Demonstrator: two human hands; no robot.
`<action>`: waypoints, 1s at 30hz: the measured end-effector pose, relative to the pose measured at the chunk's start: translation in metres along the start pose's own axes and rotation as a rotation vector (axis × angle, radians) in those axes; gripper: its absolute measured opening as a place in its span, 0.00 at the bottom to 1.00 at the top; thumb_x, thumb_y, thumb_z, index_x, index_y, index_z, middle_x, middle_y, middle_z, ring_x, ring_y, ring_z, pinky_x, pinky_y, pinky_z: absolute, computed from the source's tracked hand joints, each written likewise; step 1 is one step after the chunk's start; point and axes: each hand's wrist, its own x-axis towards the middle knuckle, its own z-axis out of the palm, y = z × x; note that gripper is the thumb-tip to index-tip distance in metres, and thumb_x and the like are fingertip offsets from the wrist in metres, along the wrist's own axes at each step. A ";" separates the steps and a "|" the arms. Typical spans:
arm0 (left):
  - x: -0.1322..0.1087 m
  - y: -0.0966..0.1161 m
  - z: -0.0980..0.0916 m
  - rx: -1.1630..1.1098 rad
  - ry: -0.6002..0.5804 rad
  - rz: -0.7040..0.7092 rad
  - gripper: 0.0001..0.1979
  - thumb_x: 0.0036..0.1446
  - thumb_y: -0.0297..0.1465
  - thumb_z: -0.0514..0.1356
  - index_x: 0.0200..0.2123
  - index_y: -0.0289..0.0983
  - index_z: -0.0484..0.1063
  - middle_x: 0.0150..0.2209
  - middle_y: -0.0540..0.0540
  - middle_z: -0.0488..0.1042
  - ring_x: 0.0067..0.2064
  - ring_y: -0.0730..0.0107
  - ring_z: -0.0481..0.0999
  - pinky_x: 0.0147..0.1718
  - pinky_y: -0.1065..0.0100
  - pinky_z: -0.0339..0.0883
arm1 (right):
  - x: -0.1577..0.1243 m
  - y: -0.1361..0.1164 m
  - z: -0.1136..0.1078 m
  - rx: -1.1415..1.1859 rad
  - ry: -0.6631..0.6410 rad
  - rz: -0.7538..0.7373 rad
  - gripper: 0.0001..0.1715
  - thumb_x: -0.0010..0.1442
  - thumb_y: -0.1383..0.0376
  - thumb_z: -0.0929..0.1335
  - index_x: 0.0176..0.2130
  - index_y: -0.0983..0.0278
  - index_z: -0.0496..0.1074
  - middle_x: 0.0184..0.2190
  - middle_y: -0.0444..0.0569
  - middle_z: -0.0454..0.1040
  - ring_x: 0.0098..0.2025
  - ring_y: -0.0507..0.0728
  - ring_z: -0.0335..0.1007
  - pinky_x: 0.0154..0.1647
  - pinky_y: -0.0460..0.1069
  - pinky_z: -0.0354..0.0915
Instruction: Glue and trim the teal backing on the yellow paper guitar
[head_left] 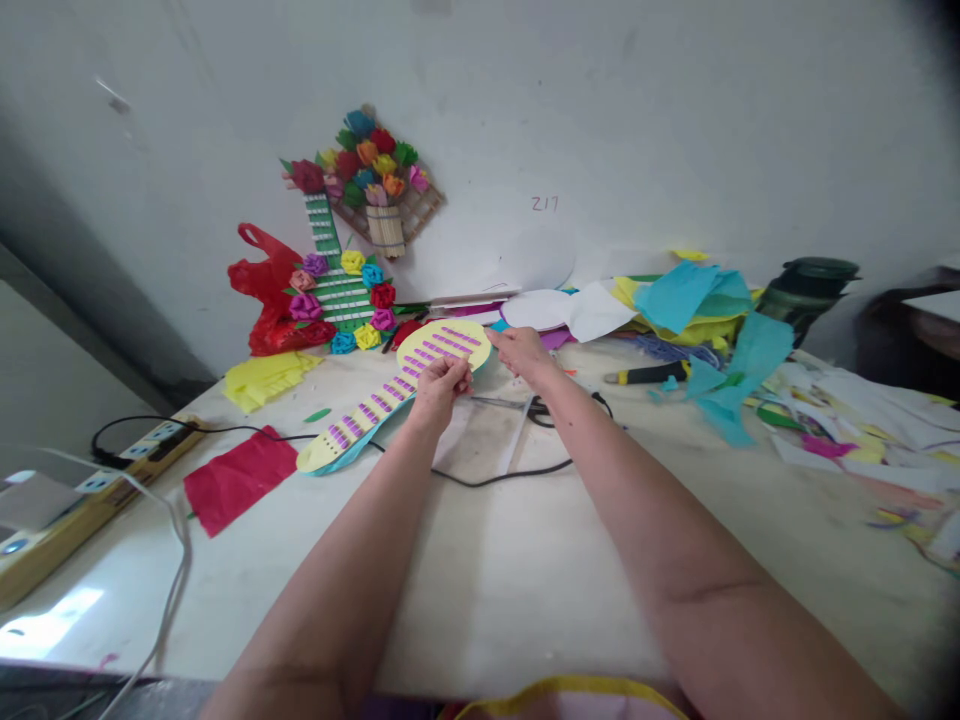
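A yellow guitar-shaped card [420, 362] with woven purple strips and a blue-green backing lies slanted on the table, its round end at the upper right. Over the lower edge of that round end is my left hand [442, 390], its fingers pinched together; what they hold is too small to make out. My right hand [521, 355] has closed fingers at the right edge of the card. Black-handled scissors [541, 410] lie just below my right hand, partly hidden by the forearm.
Behind stand a flower-trimmed green guitar [343, 300] and a flower basket [386, 230]. Red crepe paper [240, 480] and a power strip [142, 450] lie left. A black cable [487, 484] crosses the table. Right are a yellow-black tool [649, 374], paper scraps [855, 420] and a dark bottle [806, 295].
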 end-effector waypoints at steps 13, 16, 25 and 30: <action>0.004 -0.010 -0.005 0.105 -0.025 0.062 0.10 0.41 0.36 0.67 0.25 0.35 0.76 0.28 0.47 0.76 0.33 0.70 0.72 0.37 0.68 0.63 | 0.015 0.020 0.003 -0.322 0.064 0.045 0.09 0.50 0.63 0.67 0.25 0.67 0.71 0.18 0.45 0.70 0.19 0.50 0.66 0.24 0.44 0.62; 0.006 -0.010 -0.006 0.125 -0.001 0.070 0.11 0.42 0.38 0.66 0.23 0.35 0.74 0.24 0.48 0.74 0.29 0.73 0.71 0.34 0.69 0.63 | 0.014 0.018 0.004 -0.298 0.071 0.035 0.11 0.51 0.61 0.67 0.23 0.66 0.70 0.16 0.45 0.68 0.19 0.50 0.65 0.22 0.44 0.61; 0.004 -0.003 -0.002 0.154 0.117 0.118 0.17 0.45 0.43 0.62 0.20 0.34 0.69 0.23 0.47 0.71 0.29 0.72 0.71 0.30 0.71 0.65 | 0.015 0.028 0.012 -0.057 0.058 0.231 0.19 0.57 0.56 0.63 0.20 0.63 0.65 0.13 0.45 0.62 0.17 0.52 0.62 0.18 0.46 0.60; 0.007 0.002 -0.005 0.214 0.283 0.192 0.17 0.48 0.43 0.59 0.20 0.35 0.67 0.23 0.48 0.70 0.27 0.73 0.70 0.28 0.72 0.63 | 0.010 0.025 0.019 0.049 -0.053 0.439 0.14 0.56 0.57 0.64 0.29 0.65 0.68 0.15 0.47 0.66 0.17 0.54 0.64 0.17 0.48 0.61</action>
